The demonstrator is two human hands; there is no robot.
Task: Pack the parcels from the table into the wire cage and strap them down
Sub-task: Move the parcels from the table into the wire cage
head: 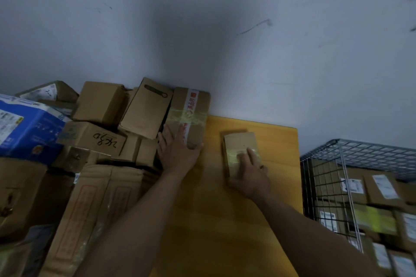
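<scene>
Head view: our left hand (177, 150) grasps the near end of the taped box (189, 117), fingers spread over its top and left side and the thumb hooked round its near right corner. That box lies at the far left of the table (276, 141), its far end against the wall (202, 29). Our right hand (249, 175) grasps the small box (242, 148), fingers over the top and the thumb at its near left corner. It lies on the table right of the taped box, apart from it, with bare yellow top between them.

Near us the table is open, and a bare strip runs from the small box to the right edge. Just past that edge stands the cage (360, 148), its wire rim lower than the tabletop, with parcels (351, 186) stacked inside.

On the left a pile (99, 105) of cartons crowds the taped box, touching its left side; a flat box (146, 110) leans there. A blue box (24, 123) sits at the far left, and long cartons (90, 204) lie beside our left forearm.
</scene>
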